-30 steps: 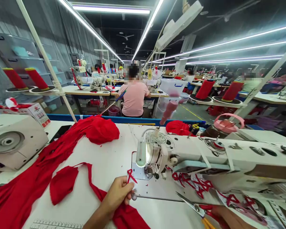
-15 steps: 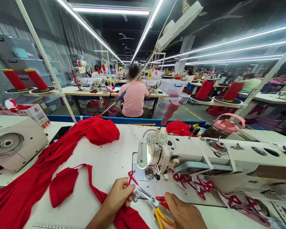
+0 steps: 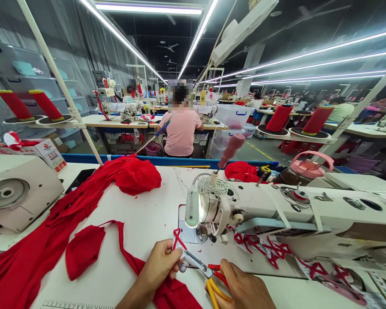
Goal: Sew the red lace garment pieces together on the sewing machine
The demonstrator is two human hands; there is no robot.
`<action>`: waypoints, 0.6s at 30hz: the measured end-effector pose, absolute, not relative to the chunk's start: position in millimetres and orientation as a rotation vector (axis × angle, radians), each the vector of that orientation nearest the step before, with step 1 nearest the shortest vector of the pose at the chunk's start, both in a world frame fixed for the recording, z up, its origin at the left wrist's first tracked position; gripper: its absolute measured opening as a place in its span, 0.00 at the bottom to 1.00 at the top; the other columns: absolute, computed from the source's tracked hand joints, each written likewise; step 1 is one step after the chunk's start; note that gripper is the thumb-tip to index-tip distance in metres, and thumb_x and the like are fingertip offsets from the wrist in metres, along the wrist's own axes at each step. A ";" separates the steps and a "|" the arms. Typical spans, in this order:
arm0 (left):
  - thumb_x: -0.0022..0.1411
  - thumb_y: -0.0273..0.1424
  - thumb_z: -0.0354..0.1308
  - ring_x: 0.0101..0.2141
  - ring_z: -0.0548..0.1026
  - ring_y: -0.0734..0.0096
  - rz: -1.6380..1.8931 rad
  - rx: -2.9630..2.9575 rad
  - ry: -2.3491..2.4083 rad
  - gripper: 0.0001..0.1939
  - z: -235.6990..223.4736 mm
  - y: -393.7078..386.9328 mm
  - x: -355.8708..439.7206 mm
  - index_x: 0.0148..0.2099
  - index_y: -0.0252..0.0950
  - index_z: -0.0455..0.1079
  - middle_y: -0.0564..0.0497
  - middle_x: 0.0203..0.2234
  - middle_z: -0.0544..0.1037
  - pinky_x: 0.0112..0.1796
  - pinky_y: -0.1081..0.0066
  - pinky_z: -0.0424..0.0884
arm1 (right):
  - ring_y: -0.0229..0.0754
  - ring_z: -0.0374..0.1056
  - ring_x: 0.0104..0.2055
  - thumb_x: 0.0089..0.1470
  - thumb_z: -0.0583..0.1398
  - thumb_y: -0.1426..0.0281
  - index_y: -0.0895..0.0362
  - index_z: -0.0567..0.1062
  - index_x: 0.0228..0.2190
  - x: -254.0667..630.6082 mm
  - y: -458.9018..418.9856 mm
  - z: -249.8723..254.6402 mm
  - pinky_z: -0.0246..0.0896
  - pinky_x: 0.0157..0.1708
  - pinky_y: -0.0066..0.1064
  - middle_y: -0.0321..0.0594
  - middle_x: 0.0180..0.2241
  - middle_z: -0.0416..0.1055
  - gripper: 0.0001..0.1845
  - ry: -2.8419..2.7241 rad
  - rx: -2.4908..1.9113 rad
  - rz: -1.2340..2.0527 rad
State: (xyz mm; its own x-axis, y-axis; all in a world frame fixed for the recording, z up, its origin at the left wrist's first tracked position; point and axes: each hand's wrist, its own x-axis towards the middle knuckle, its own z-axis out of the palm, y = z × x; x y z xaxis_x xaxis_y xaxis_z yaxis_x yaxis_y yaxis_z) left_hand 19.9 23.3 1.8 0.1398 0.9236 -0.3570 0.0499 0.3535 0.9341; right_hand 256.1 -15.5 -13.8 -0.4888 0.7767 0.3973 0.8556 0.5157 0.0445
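Note:
My left hand pinches a small white printed fabric piece with a crossed red ribbon on it, just in front of the sewing machine's needle plate. My right hand grips a pair of scissors with red and yellow handles. Their blades point up and left, the tips reaching the edge of the ribbon piece by my left thumb. Whether the blades are fully closed I cannot make out. Under my left wrist runs a strip of red cloth.
The sewing machine fills the right side, with several similar ribbon pieces hanging in a chain beneath its arm. Red cloth lies heaped on the left. A ruler marking shows at the front edge. Ahead sits a co-worker in pink.
The view has shifted very slightly. Both hands, the scissors and the ribbon piece keep nearly the same positions, with the scissor handles marginally further left.

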 end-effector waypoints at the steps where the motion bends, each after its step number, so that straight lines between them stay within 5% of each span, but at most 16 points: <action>1: 0.49 0.48 0.63 0.17 0.61 0.82 0.829 1.020 1.266 0.22 1.3 23.4 20.2 0.31 0.32 0.71 0.53 0.20 0.74 0.17 0.79 0.55 | 0.41 0.71 0.18 0.49 0.59 0.69 0.53 0.60 0.39 256.3 -15.4 -14.3 0.51 0.18 0.30 0.30 0.24 0.72 0.15 -2.432 -1.361 -0.337; 18: 0.51 0.48 0.66 0.21 0.66 0.78 0.870 1.032 1.212 0.21 -3.7 22.0 18.9 0.32 0.32 0.73 0.49 0.24 0.76 0.18 0.80 0.58 | 0.42 0.71 0.19 0.54 0.61 0.67 0.52 0.61 0.39 257.9 -18.6 -16.4 0.52 0.18 0.30 0.32 0.26 0.74 0.14 -2.458 -1.383 -0.242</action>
State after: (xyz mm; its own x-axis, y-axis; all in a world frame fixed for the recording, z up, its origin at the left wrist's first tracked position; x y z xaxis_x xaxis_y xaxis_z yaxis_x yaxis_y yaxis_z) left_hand 18.9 22.0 -3.7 0.1610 0.9369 -0.3102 0.0061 0.3134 0.9496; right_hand 257.9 -18.6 -16.4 -0.4861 0.8021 0.3469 0.8543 0.5197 -0.0047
